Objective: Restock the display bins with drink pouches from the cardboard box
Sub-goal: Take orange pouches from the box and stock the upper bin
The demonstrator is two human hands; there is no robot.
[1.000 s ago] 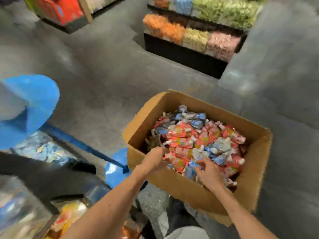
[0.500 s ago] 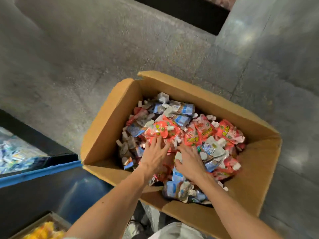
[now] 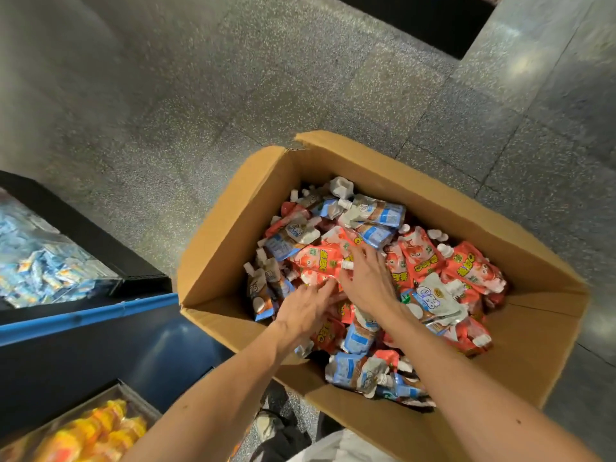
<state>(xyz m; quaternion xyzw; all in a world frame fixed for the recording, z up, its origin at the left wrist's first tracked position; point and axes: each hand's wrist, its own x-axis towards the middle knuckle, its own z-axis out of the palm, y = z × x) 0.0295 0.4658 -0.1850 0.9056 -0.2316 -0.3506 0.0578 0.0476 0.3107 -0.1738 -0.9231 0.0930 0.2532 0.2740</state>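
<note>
An open cardboard box (image 3: 230, 228) stands on the floor, filled with several red and blue-and-white spouted drink pouches (image 3: 430, 261). Both my hands are inside it, side by side on the heap. My left hand (image 3: 306, 308) lies with fingers stretched forward over the pouches. My right hand (image 3: 366, 281) rests spread on a red pouch (image 3: 320, 261) near the middle, fingers straight. Neither hand visibly grips a pouch; the palms hide what is under them.
A display bin (image 3: 46, 261) with blue packets sits at the left behind a dark frame with a blue rail (image 3: 86, 315). Another bin (image 3: 86, 428) of yellow-orange packets is at the lower left. Grey speckled floor (image 3: 266, 95) surrounds the box. A dark shelf base (image 3: 433, 21) is far ahead.
The view has tilted down and closer to the box. Both hands have reached deeper across the pouches, the right hand moving forward over the red pouch.
</note>
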